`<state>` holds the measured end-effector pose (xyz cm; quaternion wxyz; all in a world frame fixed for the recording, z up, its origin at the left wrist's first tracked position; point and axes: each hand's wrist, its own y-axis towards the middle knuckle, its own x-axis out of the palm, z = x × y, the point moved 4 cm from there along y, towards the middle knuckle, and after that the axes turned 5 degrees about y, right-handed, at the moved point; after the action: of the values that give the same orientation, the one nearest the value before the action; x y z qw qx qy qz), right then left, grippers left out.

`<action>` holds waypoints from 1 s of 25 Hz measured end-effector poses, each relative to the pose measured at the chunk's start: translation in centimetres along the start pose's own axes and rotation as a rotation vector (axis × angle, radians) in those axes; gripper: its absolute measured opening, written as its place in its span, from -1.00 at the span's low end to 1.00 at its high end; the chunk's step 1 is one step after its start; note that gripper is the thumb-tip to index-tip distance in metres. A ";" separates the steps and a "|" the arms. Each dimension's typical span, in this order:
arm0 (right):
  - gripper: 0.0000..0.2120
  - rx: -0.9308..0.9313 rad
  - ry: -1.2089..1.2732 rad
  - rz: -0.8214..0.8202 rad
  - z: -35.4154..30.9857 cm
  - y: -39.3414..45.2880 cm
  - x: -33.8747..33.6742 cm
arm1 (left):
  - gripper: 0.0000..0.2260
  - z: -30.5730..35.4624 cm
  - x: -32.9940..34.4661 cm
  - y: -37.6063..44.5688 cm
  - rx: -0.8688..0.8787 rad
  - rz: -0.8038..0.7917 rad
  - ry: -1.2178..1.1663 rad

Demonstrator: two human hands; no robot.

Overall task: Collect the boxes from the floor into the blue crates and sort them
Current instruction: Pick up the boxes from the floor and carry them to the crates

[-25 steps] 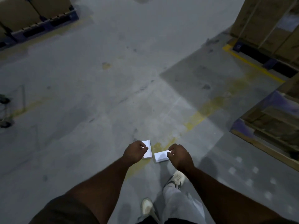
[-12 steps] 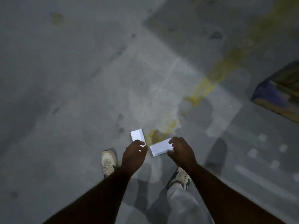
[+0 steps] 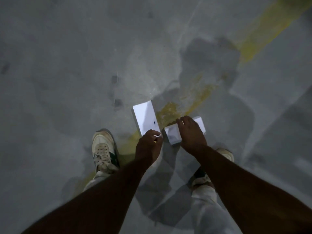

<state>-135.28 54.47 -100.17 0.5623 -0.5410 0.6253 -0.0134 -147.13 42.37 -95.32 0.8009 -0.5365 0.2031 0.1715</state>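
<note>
Two small white boxes are being held low over the grey concrete floor (image 3: pixel 67 81), right above a worn yellow painted line (image 3: pixel 170 112). The longer box (image 3: pixel 145 118) is pinched at its near end by the fingers (image 3: pixel 154 134) of the left hand (image 3: pixel 148 146), while the other box (image 3: pixel 173 135) is mostly covered by the right hand (image 3: pixel 190 134), which is wrapped over its top with the fingers closed on it. The two boxes are just beside each other, corners nearly touching, and a pair of pale sneakers, the left sneaker (image 3: pixel 103 151) and the right sneaker (image 3: pixel 202 176), can be seen planted on the floor underneath the arms.
</note>
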 end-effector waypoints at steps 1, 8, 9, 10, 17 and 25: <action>-0.28 -0.019 -0.085 -0.025 0.6 0.7 1.1 | -0.86 -0.4 0.5 0.5 -0.026 0.001 -0.010; -0.22 -0.072 -0.306 -0.082 2.5 2.6 3.5 | -0.85 -3.0 2.6 1.6 -0.122 -0.072 -0.086; -0.22 -0.047 -0.277 -0.079 2.5 2.5 3.4 | -0.85 -2.9 2.5 1.3 -0.145 -0.080 -0.095; -0.23 -0.012 -0.226 -0.075 2.3 2.4 3.0 | -0.85 -3.0 2.5 1.1 -0.162 -0.083 -0.111; -0.19 0.354 0.852 0.070 -2.6 0.7 -2.8 | -0.43 0.0 0.1 1.3 -0.288 -0.053 -0.520; -0.78 0.408 1.074 -0.021 -6.4 4.2 1.4 | -0.32 -4.3 -4.6 4.3 -0.287 0.025 -0.656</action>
<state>-142.35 51.49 -101.38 0.2587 -0.3451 0.8026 -0.4121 -153.81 39.69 -97.88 0.7380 -0.5573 -0.0846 0.3711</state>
